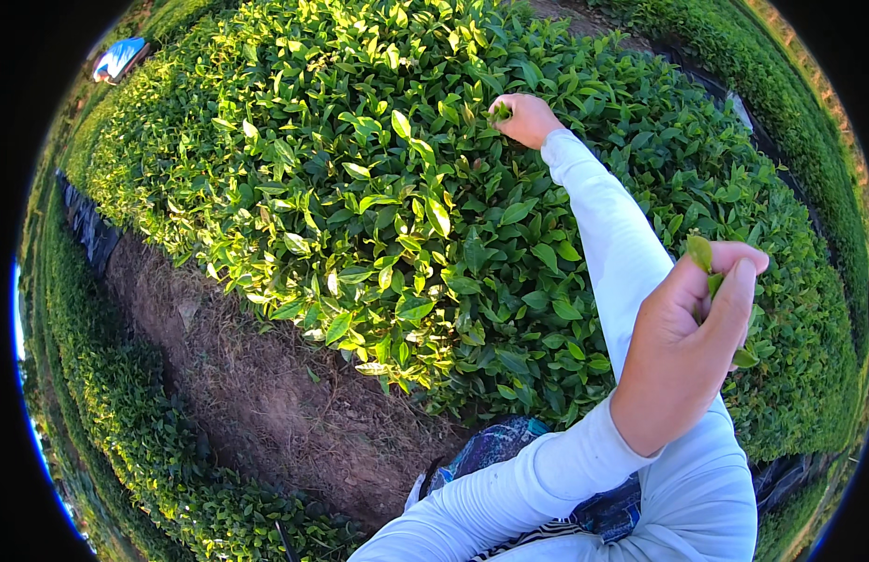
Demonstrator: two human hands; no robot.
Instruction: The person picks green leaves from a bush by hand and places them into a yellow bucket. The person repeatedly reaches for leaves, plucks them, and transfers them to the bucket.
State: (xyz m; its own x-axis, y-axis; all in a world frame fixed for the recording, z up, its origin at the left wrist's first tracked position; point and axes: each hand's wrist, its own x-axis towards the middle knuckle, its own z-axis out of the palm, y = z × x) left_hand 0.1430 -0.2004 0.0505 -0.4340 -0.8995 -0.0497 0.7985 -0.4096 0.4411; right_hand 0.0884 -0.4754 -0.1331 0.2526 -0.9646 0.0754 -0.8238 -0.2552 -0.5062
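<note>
My arms cross in front of me, the left forearm passing over the right. Near the right side, my left hand (687, 344) is closed around several plucked green leaves (700, 253), which poke out between thumb and fingers and below the palm. Farther out, my right hand (529, 121) reaches to the top of a dense leafy bush, which looks like tea (406, 211). Its fingers pinch a small green leaf sprig (502, 112); whether that is still attached to the bush cannot be told. Pale long sleeves cover both arms.
A bare dirt path (287, 400) runs along the bush's left side, with another hedge row (139, 421) beyond. Dark plastic sheeting (86, 225) lies at the path's far end. A person in blue (121, 60) is at the far upper left. Patterned cloth (490, 449) covers my lap.
</note>
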